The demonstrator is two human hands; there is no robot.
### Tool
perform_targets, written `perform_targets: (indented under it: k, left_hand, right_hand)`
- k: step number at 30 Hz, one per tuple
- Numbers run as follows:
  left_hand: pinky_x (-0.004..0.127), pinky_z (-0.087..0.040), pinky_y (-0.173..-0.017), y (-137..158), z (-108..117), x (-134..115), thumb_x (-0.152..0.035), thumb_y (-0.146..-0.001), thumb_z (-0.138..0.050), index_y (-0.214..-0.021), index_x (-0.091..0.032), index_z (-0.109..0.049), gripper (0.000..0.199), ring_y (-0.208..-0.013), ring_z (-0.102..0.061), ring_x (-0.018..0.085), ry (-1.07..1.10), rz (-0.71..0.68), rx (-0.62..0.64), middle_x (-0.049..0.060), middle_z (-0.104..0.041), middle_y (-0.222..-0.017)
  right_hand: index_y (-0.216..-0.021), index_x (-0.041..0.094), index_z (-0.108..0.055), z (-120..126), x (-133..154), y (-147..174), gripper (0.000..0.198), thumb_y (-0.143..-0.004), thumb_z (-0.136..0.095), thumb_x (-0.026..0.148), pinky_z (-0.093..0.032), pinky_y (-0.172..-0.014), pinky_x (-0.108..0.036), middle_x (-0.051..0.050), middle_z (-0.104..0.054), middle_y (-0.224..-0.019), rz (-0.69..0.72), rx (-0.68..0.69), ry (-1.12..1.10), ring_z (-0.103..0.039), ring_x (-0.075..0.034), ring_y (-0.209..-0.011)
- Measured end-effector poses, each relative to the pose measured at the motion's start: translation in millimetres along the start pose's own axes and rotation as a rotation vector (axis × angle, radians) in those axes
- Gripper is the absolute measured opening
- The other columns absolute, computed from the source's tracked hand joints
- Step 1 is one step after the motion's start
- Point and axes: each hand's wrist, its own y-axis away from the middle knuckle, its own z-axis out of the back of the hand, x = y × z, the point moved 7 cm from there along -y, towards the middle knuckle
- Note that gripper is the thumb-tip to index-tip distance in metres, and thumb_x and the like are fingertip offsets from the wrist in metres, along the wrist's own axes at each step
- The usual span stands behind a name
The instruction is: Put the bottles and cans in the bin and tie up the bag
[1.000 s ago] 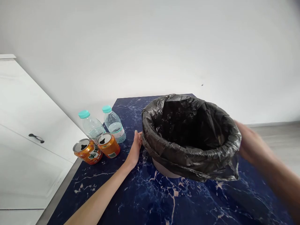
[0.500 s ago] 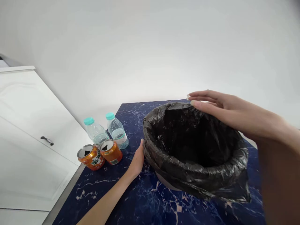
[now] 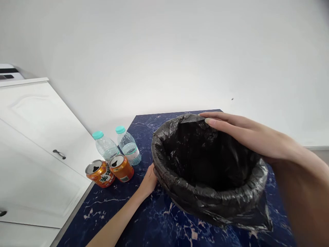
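Centre frame, bin [image 3: 205, 185] sits between both hands; left hand [image 3: 148, 181] flat against its left side; right hand [image 3: 246, 137] spread wide, fingers on the far rim.

We see a black bin liner [image 3: 208, 161], navy white-veined marble worktop [image 3: 154, 219], orange cans [image 3: 110, 169], teal-capped clear bottles [image 3: 117, 145].

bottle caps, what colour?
Turquoise caps on both water bottles, clearest in the head view.
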Motion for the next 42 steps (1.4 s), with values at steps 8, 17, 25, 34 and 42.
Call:
perform_targets:
  k: [8,17,25,34,42]
  left_hand:
    - [0.051,-0.048,-0.124,34.3,1.2,-23.0,-0.07,-0.095,-0.063,-0.122,-0.03,-0.077,0.05,-0.144,-0.058,0.04,0.012,-0.03,-0.154,0.006,-0.076,-0.138]
    - [0.038,-0.059,-0.097,90.1,78.7,-137.8,-0.047,-0.108,-0.055,-0.117,-0.026,-0.067,0.026,-0.105,-0.072,0.025,-0.405,-0.362,-0.577,0.006,-0.074,-0.111]
    - [0.065,-0.033,-0.124,21.0,112.2,-183.3,-0.043,-0.108,-0.049,-0.136,-0.019,-0.066,0.041,-0.149,-0.047,0.042,-1.289,-0.642,-0.547,0.02,-0.069,-0.145]
    - [0.045,-0.06,-0.094,8.2,97.7,-176.5,-0.044,-0.113,-0.041,-0.137,-0.02,-0.065,0.042,-0.111,-0.075,0.031,-1.222,-0.575,-0.353,0.015,-0.075,-0.133]
    - [0.046,-0.055,-0.117,87.9,57.8,-300.8,-0.035,-0.11,-0.064,-0.139,-0.016,-0.062,0.035,-0.128,-0.07,0.025,-0.852,-1.091,-0.808,0.012,-0.07,-0.138]
  right_hand:
    - [-0.142,0.035,-0.074,-18.6,-16.3,-5.3,0.049,-0.093,-0.072,0.043,-0.063,-0.11,-0.056,-0.003,-0.076,-0.141,-0.117,0.108,-0.514,-0.073,-0.037,-0.129]
    - [-0.136,0.034,-0.076,2.8,-1.0,-6.0,0.045,-0.097,-0.063,0.054,-0.034,-0.133,-0.062,-0.001,-0.071,-0.149,0.084,-0.09,-0.093,-0.057,-0.035,-0.149]
    - [-0.136,0.032,-0.075,4.6,3.1,-3.1,0.058,-0.099,-0.052,0.07,-0.035,-0.131,-0.063,-0.004,-0.071,-0.149,0.121,-0.091,0.075,-0.058,-0.038,-0.147]
    - [-0.141,0.032,-0.072,2.3,8.1,-2.0,0.061,-0.101,-0.047,0.072,-0.037,-0.13,-0.064,-0.005,-0.068,-0.152,0.178,-0.028,0.056,-0.059,-0.038,-0.145]
    - [-0.144,0.029,-0.069,4.7,13.3,1.5,0.061,-0.102,-0.049,0.069,-0.041,-0.127,-0.062,-0.009,-0.071,-0.148,0.205,-0.025,0.027,-0.062,-0.038,-0.143]
